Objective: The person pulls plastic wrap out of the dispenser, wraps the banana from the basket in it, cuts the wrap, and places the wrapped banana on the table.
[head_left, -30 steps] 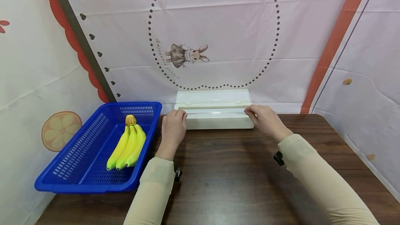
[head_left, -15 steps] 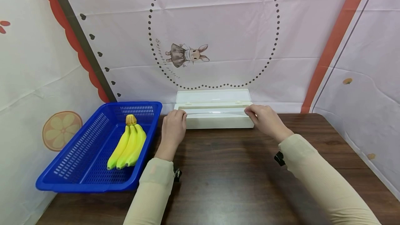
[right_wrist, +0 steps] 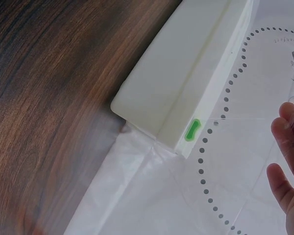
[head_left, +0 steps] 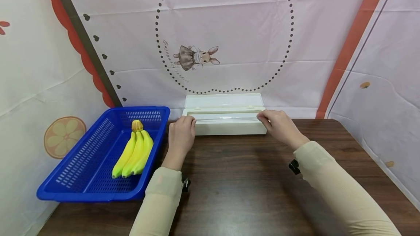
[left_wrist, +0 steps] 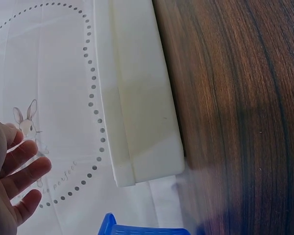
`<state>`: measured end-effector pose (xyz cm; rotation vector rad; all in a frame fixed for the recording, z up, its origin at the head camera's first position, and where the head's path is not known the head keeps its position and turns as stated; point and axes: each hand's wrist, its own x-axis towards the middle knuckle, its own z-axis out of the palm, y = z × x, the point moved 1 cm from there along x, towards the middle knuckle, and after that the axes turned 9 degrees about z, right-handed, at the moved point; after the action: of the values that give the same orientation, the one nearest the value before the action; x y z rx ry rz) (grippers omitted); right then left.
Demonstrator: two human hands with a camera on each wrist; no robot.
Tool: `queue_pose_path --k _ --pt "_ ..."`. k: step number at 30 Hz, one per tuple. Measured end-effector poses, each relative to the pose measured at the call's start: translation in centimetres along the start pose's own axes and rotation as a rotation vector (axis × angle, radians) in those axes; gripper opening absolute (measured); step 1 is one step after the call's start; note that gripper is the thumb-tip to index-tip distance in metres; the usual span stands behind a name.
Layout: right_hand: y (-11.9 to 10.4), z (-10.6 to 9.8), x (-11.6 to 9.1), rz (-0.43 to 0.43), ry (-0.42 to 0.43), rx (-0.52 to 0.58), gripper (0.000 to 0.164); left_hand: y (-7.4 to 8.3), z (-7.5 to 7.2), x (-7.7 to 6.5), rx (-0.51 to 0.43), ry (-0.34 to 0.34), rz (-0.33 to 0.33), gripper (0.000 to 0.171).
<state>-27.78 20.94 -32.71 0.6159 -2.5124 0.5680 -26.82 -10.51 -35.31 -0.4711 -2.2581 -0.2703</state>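
Observation:
A long white cling film dispenser (head_left: pixel 229 129) stands against the back wall with its lid (head_left: pixel 224 101) raised. Clear cling film (head_left: pixel 227 120) stretches between the two hands just above the box. My left hand (head_left: pixel 181 136) pinches the film's left edge with thumb and forefinger, its other fingers loosely curled in the left wrist view. At the opposite end, my right hand (head_left: pixel 279 126) pinches the right edge. A green slider (right_wrist: pixel 192 130) shows on the box in the right wrist view. The transparent film is hard to make out there, and the pinch points are partly hidden.
On the left of the dark wooden table (head_left: pixel 239 185) sits a blue plastic basket (head_left: pixel 93 196), close beside my left forearm. A bunch of bananas (head_left: pixel 136 152) lies inside it. Printed cloth walls (head_left: pixel 226 28) enclose the back and both sides.

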Motion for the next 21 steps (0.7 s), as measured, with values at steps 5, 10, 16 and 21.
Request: queue_pose_path --k 5,10,16,21 --pt "-0.05 0.02 -0.03 0.0 0.005 0.0 0.012 0.02 -0.21 -0.07 0.001 -0.012 0.002 0.019" --pt "-0.09 0.0 -0.05 0.024 -0.017 0.009 0.013 0.12 -0.34 -0.1 -0.006 -0.026 -0.01 0.016" --pt "-0.13 0.01 -0.17 0.028 -0.024 0.022 0.013 0.22 -0.37 -0.15 -0.015 -0.052 -0.027 0.015" --pt "-0.16 0.09 -0.26 0.02 -0.009 0.027 0.012 0.21 -0.33 -0.11 -0.003 -0.075 -0.037 0.015"
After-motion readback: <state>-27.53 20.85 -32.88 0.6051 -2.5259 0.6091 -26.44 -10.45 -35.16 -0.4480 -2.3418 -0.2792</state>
